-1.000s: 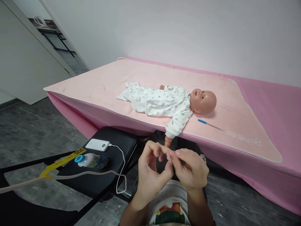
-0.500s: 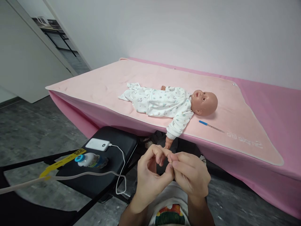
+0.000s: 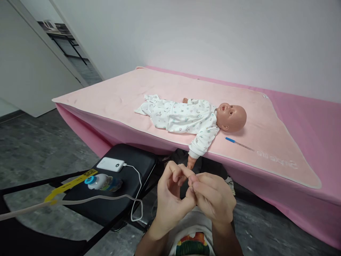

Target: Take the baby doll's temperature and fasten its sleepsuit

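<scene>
My left hand [image 3: 173, 199] and my right hand [image 3: 214, 197] meet in front of my body, fingertips pinched against each other. Anything between the fingers is too small or hidden to make out. Just beyond them, a baby doll [image 3: 183, 115] in a white printed sleepsuit lies on its back on a pale pink blanket [image 3: 114, 92]. Its near arm hangs over the table edge, and the doll's hand [image 3: 191, 162] is just behind my fingertips; whether they touch I cannot tell. By the doll's head rests a thin marked stick with a blue end [image 3: 230, 140], resembling a thermometer.
On the left stands a black folding chair [image 3: 133, 156] carrying a white power bank [image 3: 109, 164] and a bottle with a blue cap [image 3: 102, 182]. A pale cable [image 3: 101, 196] with a yellow tag [image 3: 70, 185] crosses the chair. Pink cloth [image 3: 298, 110] covers the table, against the wall.
Both hands keep their pinch, with the fingers shifting slightly; the right hand has moved a little to the left. Doll, blanket and stick lie as before.
</scene>
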Available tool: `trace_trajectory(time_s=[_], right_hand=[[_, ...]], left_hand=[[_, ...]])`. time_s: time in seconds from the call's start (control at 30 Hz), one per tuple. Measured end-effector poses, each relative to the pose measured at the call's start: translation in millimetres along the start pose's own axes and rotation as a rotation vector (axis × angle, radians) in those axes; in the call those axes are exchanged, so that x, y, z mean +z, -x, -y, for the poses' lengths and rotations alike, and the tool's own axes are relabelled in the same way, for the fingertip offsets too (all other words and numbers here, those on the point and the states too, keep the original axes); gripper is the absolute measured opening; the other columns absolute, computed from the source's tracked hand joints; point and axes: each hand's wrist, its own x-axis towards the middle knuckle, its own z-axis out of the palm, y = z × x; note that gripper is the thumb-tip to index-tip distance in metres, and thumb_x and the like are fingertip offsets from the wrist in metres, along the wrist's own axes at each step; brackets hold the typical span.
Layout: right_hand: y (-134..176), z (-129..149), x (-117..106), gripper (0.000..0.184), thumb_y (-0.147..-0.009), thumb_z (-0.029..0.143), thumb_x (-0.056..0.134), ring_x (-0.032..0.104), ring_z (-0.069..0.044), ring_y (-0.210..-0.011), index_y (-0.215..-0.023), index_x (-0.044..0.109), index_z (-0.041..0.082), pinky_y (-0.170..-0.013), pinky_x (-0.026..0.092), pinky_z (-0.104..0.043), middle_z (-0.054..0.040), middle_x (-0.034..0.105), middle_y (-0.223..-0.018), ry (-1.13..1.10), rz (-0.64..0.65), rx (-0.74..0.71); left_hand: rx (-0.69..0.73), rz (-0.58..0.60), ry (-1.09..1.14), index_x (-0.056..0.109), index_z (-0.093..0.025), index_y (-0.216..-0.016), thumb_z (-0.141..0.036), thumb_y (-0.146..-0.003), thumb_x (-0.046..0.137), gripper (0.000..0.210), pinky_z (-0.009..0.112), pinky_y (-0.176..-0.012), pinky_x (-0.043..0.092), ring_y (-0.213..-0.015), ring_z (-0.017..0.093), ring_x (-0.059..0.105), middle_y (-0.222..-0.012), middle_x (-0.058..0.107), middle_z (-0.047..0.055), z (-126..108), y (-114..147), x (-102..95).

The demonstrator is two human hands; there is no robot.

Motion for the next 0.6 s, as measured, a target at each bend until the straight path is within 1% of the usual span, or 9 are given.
trace_trajectory(time_s=[0.13,0.2,0.3,0.37,0.43,0.53,0.57,0.6], right_hand=[[-12.9,-1.4,3.7,0.025,-0.083,0.007,0.059,0.067,-0.011,-0.064,-0.105,0.059,0.02,-0.059,0.058,-0.022,0.0007,0.069,-0.07,0.061,-0.069,-0.073],[-16.2,-2.8,4.1,0.025,-0.081,0.005,0.061,0.067,-0.011,-0.063,-0.103,0.059,0.018,-0.059,0.058,-0.021,0.0008,0.069,-0.069,0.097,-0.098,-0.084],[-15.5,-8.1,3.8,0.027,-0.077,0.003,0.065,0.067,-0.011,-0.061,-0.101,0.061,0.017,-0.059,0.058,-0.02,0.0,0.07,-0.07,0.164,-0.142,-0.086],[-13.0,-11.9,4.3,0.033,-0.073,0.0,0.068,0.066,-0.011,-0.059,-0.101,0.062,0.017,-0.057,0.057,-0.02,0.0005,0.069,-0.069,0.189,-0.206,-0.051],[-11.0,-12.6,5.8,0.037,-0.072,-0.002,0.068,0.066,-0.011,-0.056,-0.102,0.061,0.019,-0.052,0.056,-0.02,0.0013,0.069,-0.071,0.124,-0.291,0.041],[-11.5,-4.9,8.0,0.03,-0.076,0.0,0.063,0.064,-0.01,-0.052,-0.097,0.061,0.02,-0.048,0.055,-0.02,0.0018,0.067,-0.074,-0.092,-0.372,0.277],[-12.8,-0.8,8.3,0.026,-0.077,0.001,0.062,0.063,-0.009,-0.05,-0.094,0.06,0.02,-0.047,0.054,-0.019,0.0025,0.066,-0.071,-0.163,-0.378,0.353],[-14.5,3.3,8.1,0.023,-0.078,0.002,0.061,0.062,-0.009,-0.048,-0.092,0.06,0.02,-0.046,0.054,-0.019,0.0035,0.064,-0.068,-0.223,-0.37,0.418]], left_hand=[[0.013,-0.033,-0.041,0.026,-0.021,-0.071,-0.015,-0.071,0.061,0.036,0.02,-0.053,0.032,-0.057,0.008,0.032,-0.062,0.042,-0.005,8.8,-4.8,-1.4],[0.032,-0.019,-0.048,0.026,-0.021,-0.071,-0.014,-0.072,0.061,0.035,0.02,-0.053,0.032,-0.057,0.008,0.033,-0.062,0.041,-0.005,10.9,-6.4,-1.5],[0.056,0.006,-0.043,0.026,-0.021,-0.071,-0.014,-0.074,0.06,0.034,0.02,-0.054,0.033,-0.057,0.008,0.034,-0.062,0.041,-0.005,10.6,-6.6,-2.0],[0.074,-0.009,-0.046,0.028,-0.02,-0.071,-0.016,-0.076,0.06,0.032,0.021,-0.055,0.034,-0.058,0.008,0.036,-0.061,0.041,-0.004,9.8,-5.7,-2.8],[0.109,-0.028,-0.068,0.034,-0.02,-0.072,-0.017,-0.078,0.059,0.026,0.022,-0.057,0.035,-0.059,0.01,0.04,-0.063,0.042,-0.003,9.8,-4.6,-3.9],[0.213,-0.021,-0.205,0.051,-0.019,-0.081,-0.016,-0.08,0.057,0.007,0.025,-0.061,0.038,-0.067,0.013,0.046,-0.07,0.049,0.001,11.7,-2.4,-5.1],[0.263,-0.009,-0.277,0.056,-0.019,-0.087,-0.016,-0.08,0.057,0.008,0.026,-0.063,0.039,-0.07,0.014,0.048,-0.073,0.052,0.002,12.5,-1.3,-5.2],[0.316,0.003,-0.354,0.059,-0.02,-0.095,-0.015,-0.08,0.056,0.016,0.028,-0.065,0.04,-0.073,0.015,0.049,-0.077,0.055,0.004,13.1,-0.1,-5.0]])
